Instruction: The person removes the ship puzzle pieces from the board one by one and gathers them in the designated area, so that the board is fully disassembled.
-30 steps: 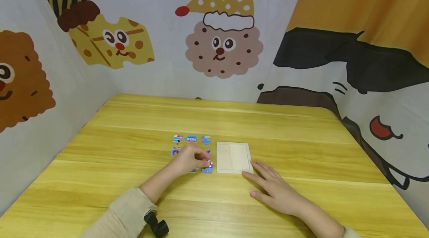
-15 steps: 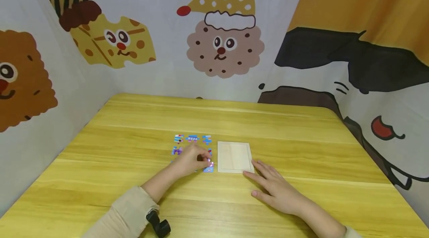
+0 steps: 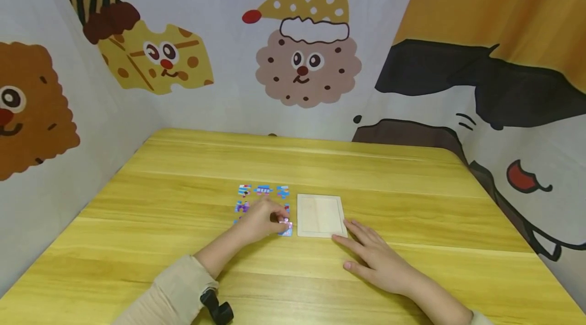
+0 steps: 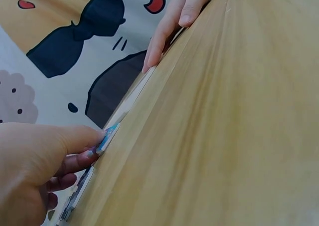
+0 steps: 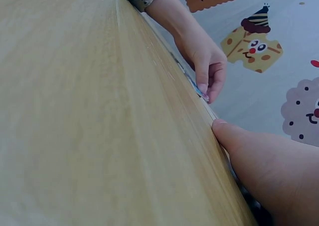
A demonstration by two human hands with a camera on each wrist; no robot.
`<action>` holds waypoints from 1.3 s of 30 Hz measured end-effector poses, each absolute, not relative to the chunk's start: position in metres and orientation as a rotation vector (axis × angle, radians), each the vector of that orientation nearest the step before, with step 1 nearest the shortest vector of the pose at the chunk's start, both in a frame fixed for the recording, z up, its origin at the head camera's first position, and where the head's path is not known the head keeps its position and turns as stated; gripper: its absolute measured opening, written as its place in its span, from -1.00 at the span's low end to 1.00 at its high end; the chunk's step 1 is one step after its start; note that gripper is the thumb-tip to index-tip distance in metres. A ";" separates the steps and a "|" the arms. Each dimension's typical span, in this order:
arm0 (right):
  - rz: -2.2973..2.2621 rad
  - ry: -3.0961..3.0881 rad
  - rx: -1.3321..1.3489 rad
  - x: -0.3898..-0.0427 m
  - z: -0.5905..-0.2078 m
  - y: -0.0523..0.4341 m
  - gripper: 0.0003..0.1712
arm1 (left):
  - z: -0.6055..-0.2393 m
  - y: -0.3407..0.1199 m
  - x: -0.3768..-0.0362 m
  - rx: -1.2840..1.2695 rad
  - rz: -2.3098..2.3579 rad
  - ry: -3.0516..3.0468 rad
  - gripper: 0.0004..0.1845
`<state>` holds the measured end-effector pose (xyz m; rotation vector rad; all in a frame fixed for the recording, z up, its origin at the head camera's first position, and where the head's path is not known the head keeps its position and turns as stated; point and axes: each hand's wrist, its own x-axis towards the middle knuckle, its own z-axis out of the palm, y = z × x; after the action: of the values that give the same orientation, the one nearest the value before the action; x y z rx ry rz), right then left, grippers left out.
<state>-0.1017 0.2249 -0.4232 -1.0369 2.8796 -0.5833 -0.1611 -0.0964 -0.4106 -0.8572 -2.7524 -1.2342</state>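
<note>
Fingertips of the left hand (image 3: 259, 221) pinch a blue puzzle piece (image 3: 286, 229) just left of the wooden tray (image 3: 320, 214); the right hand (image 3: 376, 258) lies flat and relaxed, touching the tray's near right corner.

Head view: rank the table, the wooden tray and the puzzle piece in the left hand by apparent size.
1. Table
2. Wooden tray
3. Puzzle piece pinched by the left hand, clearly the smallest

Blue-and-purple puzzle pieces (image 3: 263, 190), pale board (image 3: 320, 214), yellow table (image 3: 412, 198).
</note>
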 end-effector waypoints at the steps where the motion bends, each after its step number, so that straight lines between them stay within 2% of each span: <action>1: -0.582 2.881 -1.038 -0.102 -0.423 0.225 -0.37 | -0.410 -0.096 -0.161 -0.853 -1.235 -2.749 -0.89; 27: -0.579 2.882 -1.011 -0.100 -0.423 0.225 -0.38 | -0.406 -0.097 -0.159 -0.858 -1.201 -2.710 -0.89; 39: -0.735 2.864 -1.048 -0.103 -0.417 0.224 -0.38 | -0.395 -0.109 -0.159 -0.842 -1.242 -2.642 -0.76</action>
<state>-0.1026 0.2239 -0.4169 -1.0480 2.8640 -0.7351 -0.1591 -0.1094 -0.3948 -0.8421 -2.6418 -1.2416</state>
